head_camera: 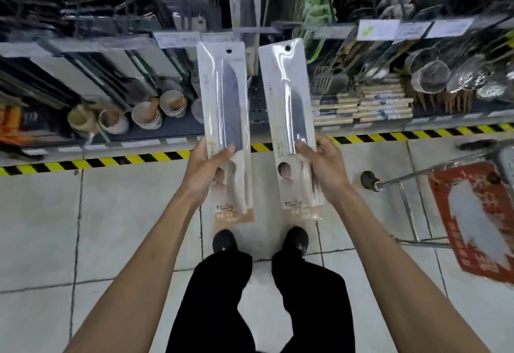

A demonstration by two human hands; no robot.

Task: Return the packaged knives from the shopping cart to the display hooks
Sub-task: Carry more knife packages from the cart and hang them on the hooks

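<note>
left hand (206, 168) fingers grip first packaged knife (224, 94), right hand (326, 172) fingers grip second packaged knife (289, 91)

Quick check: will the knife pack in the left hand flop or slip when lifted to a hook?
Probably stiff: the knife pack stands straight beyond the left hand with no visible droop. Likely blade-heavy, since the blade lies past the grip. Its glossy clear film may be slippery, so a firm pinch seems wise.
</note>
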